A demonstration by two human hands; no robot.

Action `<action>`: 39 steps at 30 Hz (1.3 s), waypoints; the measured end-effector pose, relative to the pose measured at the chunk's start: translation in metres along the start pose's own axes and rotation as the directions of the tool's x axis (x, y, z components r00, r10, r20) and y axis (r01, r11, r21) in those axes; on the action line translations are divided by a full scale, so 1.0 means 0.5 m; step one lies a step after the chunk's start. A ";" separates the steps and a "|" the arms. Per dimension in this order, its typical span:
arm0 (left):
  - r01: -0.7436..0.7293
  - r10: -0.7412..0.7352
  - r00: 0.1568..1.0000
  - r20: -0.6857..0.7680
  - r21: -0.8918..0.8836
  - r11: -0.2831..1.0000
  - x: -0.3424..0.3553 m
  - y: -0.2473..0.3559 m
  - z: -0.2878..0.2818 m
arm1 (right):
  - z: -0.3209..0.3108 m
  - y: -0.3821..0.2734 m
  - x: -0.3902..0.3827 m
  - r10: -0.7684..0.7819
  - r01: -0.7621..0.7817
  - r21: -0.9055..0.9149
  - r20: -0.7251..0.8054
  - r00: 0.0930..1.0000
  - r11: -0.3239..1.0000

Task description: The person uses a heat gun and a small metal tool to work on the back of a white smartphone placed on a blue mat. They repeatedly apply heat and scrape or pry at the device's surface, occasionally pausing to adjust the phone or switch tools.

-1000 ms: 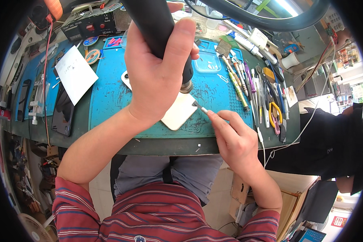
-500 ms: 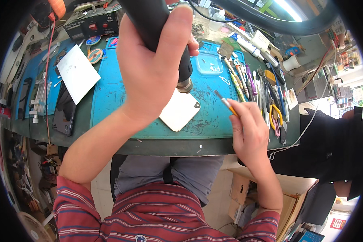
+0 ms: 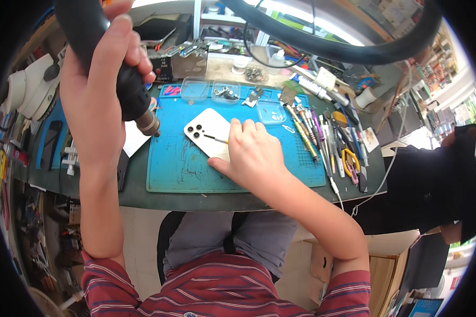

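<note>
My left hand (image 3: pixel 98 100) is closed round the black handle of a hot air gun (image 3: pixel 133 95). Its metal nozzle points down and right, above the blue mat and to the left of a white smartphone (image 3: pixel 210 122). The phone lies back up, with its camera lenses at the left corner. Over the phone, my right hand (image 3: pixel 256 153) is closed on a slim brush (image 3: pixel 220 140) with a dark tip and a yellowish handle. The tip is at the phone's back, near the lenses; whether it touches cannot be told. The hand covers the phone's right and lower parts.
The blue mat (image 3: pixel 180 177) carries clear plastic trays (image 3: pixel 226 91) of small parts at its far side. Tweezers, screwdrivers and yellow-handled pliers (image 3: pixel 349 161) lie on the right. A white sheet (image 3: pixel 135 140) lies left. A thick black ring (image 3: pixel 333 45) arches overhead.
The hot air gun has moved left in my left hand, off from above the phone. My right hand has come left with the brush, from beside the phone to over it. The view has shifted.
</note>
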State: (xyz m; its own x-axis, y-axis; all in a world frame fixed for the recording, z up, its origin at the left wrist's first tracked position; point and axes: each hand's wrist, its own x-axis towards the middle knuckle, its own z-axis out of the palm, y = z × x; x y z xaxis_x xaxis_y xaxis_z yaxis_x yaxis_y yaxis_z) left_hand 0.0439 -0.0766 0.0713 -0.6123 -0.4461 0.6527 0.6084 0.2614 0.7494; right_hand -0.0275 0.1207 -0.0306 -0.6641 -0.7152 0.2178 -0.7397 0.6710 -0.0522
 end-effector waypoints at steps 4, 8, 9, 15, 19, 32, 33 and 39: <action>0.033 -0.034 0.998 -0.056 -0.028 0.999 -0.003 0.004 -0.013 | -0.017 0.021 0.035 0.025 -0.026 0.043 0.004 1.000 0.999; 0.026 -0.032 0.997 -0.070 -0.082 0.996 -0.011 0.012 -0.008 | -0.054 0.057 0.092 0.038 -0.183 0.426 0.326 0.945 0.886; 0.020 -0.025 0.998 -0.063 -0.090 0.996 -0.013 0.019 -0.010 | -0.066 0.058 0.094 0.008 -0.221 0.522 0.379 0.925 0.824; 0.029 -0.037 0.998 -0.047 -0.168 0.985 -0.027 0.020 -0.012 | -0.067 0.042 -0.015 0.174 -0.589 0.807 0.573 0.801 0.051; 0.040 -0.046 0.998 -0.029 -0.187 0.982 -0.028 0.013 -0.011 | -0.038 0.023 -0.064 0.248 -0.554 0.799 0.600 0.761 -0.233; 0.058 -0.068 0.997 -0.028 -0.270 0.961 -0.044 -0.006 0.003 | -0.040 0.091 -0.118 0.017 -0.017 0.486 0.004 1.000 0.874; 0.066 -0.080 0.996 -0.034 -0.292 0.954 -0.048 -0.010 0.001 | -0.031 0.085 -0.118 -0.160 0.206 0.271 -0.183 0.970 0.940; 0.032 -0.043 0.998 -0.044 -0.208 0.978 -0.045 0.004 -0.030 | 0.036 0.034 -0.056 -0.234 0.293 0.257 -0.234 0.944 0.921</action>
State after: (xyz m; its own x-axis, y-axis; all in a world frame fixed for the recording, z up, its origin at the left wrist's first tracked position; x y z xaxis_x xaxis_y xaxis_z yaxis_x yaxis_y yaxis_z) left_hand 0.0665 -0.0789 0.0564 -0.6147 -0.4945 0.6146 0.6797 0.0633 0.7307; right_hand -0.0234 0.1487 -0.0550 -0.4278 -0.7862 0.4459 -0.9036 0.3586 -0.2345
